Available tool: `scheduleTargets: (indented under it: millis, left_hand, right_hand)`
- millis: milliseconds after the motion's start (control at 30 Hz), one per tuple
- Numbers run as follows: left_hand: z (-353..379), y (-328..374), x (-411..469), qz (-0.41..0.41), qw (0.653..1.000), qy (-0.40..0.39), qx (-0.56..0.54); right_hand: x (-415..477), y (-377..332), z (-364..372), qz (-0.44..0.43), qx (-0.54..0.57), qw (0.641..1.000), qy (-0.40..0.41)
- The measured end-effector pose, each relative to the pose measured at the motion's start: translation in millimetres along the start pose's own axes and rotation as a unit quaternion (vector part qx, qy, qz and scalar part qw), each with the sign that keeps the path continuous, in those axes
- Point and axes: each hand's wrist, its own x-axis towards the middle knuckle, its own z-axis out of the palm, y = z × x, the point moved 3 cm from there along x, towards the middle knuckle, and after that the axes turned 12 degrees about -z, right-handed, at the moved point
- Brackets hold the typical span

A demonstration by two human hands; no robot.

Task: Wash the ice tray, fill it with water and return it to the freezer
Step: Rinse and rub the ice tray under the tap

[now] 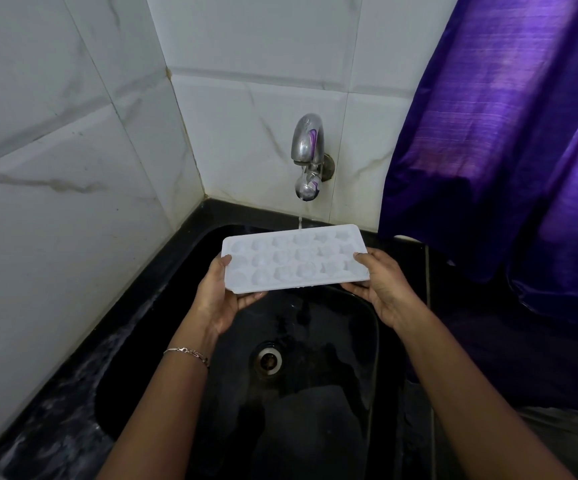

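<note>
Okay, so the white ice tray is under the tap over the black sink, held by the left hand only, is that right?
Not quite: both hands hold the ice tray, the left hand at one end and the right hand at the other. The rest stands: it is under the tap, over the black sink. The head view shows it.

Lighting is dim and cool. The curtain [509,126] at 2 o'clock shows bright purple streaks, which the tap [307,147] reflects. The black sink [315,410] at 6 o'clock gives only faint sheen. The tray [294,258] looks soft. Lines between the tiles [72,140] bow toward the edges.
</note>
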Motion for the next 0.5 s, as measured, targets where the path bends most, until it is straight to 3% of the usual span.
scheduleTargets:
  millis: [500]
  left_hand:
    - [33,0,9,-0.004,0.999,-0.007,0.032]
  right_hand:
    - [5,-3,-15,-0.034,0.02,0.996,0.077]
